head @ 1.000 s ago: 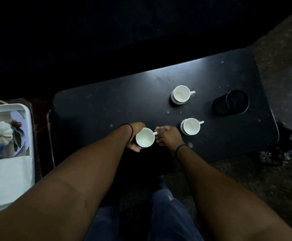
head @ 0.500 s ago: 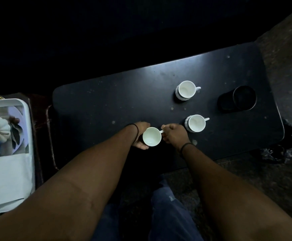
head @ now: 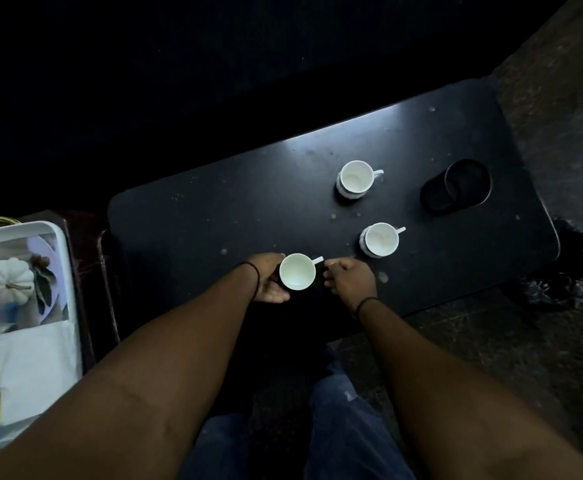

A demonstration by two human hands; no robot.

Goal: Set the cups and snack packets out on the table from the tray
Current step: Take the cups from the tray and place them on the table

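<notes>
On the dark table, left hand cups a white cup.

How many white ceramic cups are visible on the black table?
3. One white ceramic cup sits near the front edge between the left hand and right hand; one mid-right; one farther back. None appear hidden.

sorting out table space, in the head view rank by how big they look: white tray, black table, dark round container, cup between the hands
1. black table
2. white tray, partly cut off by the frame edge
3. dark round container
4. cup between the hands

The last two look close in size, so their order is unsure.
</notes>
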